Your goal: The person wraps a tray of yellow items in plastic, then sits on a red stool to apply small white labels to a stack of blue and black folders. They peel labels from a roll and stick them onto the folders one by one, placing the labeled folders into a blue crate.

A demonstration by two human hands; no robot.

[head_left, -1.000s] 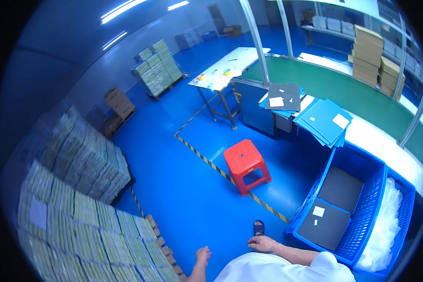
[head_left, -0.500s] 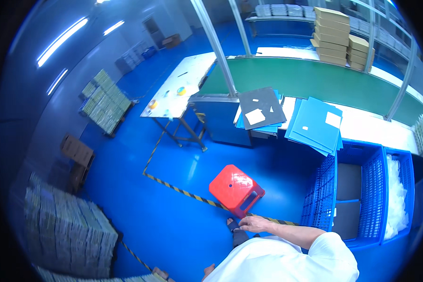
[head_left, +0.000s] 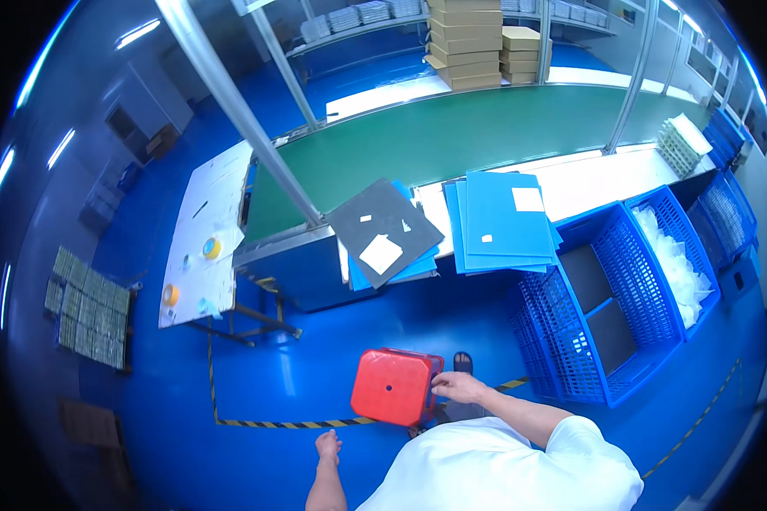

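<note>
The red plastic stool (head_left: 388, 386) is set on the blue floor (head_left: 175, 387), with part of the striped tape line (head_left: 307, 424) hidden by it; the right hand (head_left: 458, 387) is held at the stool's right edge, though whether the stool is touched or gripped cannot be told; the left hand (head_left: 329, 444) is held low, near the stool's left side, fingers loosely curled, whether together or apart cannot be told; flat blue sheets (head_left: 494, 217) are piled on the white bench (head_left: 584, 183).

The stool (head_left: 382, 373) is glossy, smooth plastic; the floor (head_left: 166, 375) has a shiny finish; the crate (head_left: 629, 268) is perforated plastic; the post (head_left: 230, 106) looks like smooth metal; the boxes (head_left: 466, 36) are matt cardboard; the shirt (head_left: 503, 468) is soft cloth.
</note>
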